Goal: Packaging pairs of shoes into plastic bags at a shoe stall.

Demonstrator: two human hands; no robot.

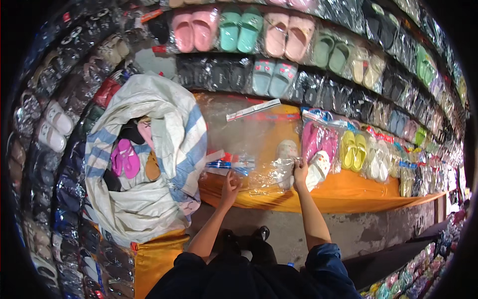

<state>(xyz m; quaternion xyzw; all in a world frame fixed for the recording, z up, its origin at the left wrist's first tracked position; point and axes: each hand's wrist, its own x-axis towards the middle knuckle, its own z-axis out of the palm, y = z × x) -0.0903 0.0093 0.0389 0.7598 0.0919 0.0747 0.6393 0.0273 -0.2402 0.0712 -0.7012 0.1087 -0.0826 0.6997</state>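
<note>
My right hand (300, 175) pinches the edge of a clear plastic bag (263, 181) on the orange cloth. One pale patterned slipper (286, 149) shows through the plastic, left of that hand. Just right of the same hand lies a white slipper (319, 167) with small coloured spots, outside the clear bag. My left hand (230, 190), fingers apart, is at the bag's other end, close to its blue and white header (229, 164). A large white and blue woven sack (138, 220) gapes at the left. Inside are magenta flip-flops (126, 159) and a tan slipper (152, 166).
An orange cloth (358, 187) covers the counter. Clear plastic with a white header strip (254, 109) lies farther back. Wrapped magenta slippers (317, 136) and yellow slippers (353, 150) stand at the right. Tiered racks of wrapped footwear (231, 73) curve around the back and left.
</note>
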